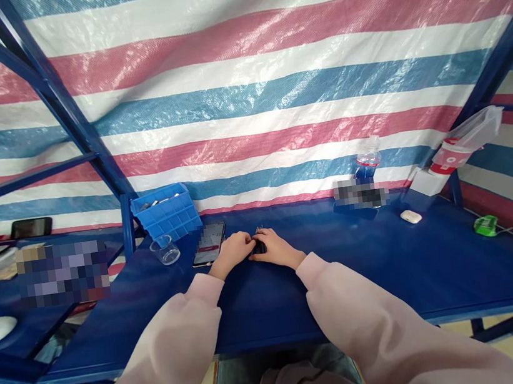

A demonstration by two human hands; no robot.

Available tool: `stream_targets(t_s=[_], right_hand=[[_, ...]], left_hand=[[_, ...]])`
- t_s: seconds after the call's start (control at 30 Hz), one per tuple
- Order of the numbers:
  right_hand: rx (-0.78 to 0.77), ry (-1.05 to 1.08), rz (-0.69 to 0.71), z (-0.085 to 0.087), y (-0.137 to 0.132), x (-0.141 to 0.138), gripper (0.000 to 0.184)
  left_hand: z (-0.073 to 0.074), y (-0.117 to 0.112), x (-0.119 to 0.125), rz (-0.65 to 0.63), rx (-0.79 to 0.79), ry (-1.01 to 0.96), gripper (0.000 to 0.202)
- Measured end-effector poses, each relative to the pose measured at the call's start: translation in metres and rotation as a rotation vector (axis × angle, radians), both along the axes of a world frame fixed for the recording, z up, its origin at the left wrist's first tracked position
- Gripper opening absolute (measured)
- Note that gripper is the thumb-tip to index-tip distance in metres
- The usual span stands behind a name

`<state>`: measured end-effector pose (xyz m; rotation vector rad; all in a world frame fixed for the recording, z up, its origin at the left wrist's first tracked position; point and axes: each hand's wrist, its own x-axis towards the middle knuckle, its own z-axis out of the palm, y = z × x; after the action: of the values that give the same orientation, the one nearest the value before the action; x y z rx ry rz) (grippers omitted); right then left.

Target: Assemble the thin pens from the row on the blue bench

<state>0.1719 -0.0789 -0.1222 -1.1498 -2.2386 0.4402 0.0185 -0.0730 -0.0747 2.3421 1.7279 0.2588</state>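
Head view: small dark object right of the phone, at the tabletop. Right hand grasps it; left hand meets it, whether gripping, cannot tell. Best handled, I judge: right steady, left light.

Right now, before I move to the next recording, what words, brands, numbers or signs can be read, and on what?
None can be read.
Black rectangular phone: screen pixelated.
Clear plastic bottle: red-edged label, too small.
Red-and-white cup: round white mark, too small and blurred.
Green plastic item: no legible lettering.
Small black object at the right hand: no lettering visible.
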Motion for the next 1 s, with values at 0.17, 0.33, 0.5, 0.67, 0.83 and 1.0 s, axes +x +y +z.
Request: stream_targets(t_s=[0.17, 0.33, 0.5, 0.67, 0.83, 1.0], right_hand=[[-0.015, 0.004, 0.002, -0.001, 0.001, 0.001, 0.058], [-0.021, 0.011, 0.009, 0.001, 0.001, 0.002, 0.053], [-0.036, 0.027, 0.011, 0.002, 0.001, 0.002, 0.055], [-0.029, 0.050, 0.024, 0.003, -0.001, 0.002, 0.055], [-0.038, 0.067, 0.041, 0.006, -0.003, 0.002, 0.058], [-0.015, 0.112, -0.145, 0.009, 0.000, 0.005, 0.040]], left_hand=[[-0.001, 0.001, 0.000, 0.002, 0.013, 0.007, 0.029], [0.000, 0.000, 0.002, 0.011, -0.002, 0.002, 0.028], [-0.001, 0.000, 0.002, -0.002, 0.000, -0.006, 0.026], [-0.003, 0.001, 0.002, -0.050, -0.002, -0.034, 0.028], [-0.002, 0.002, 0.001, -0.070, -0.011, -0.047, 0.029], [0.008, 0.010, -0.013, 0.031, 0.060, -0.044, 0.028]])
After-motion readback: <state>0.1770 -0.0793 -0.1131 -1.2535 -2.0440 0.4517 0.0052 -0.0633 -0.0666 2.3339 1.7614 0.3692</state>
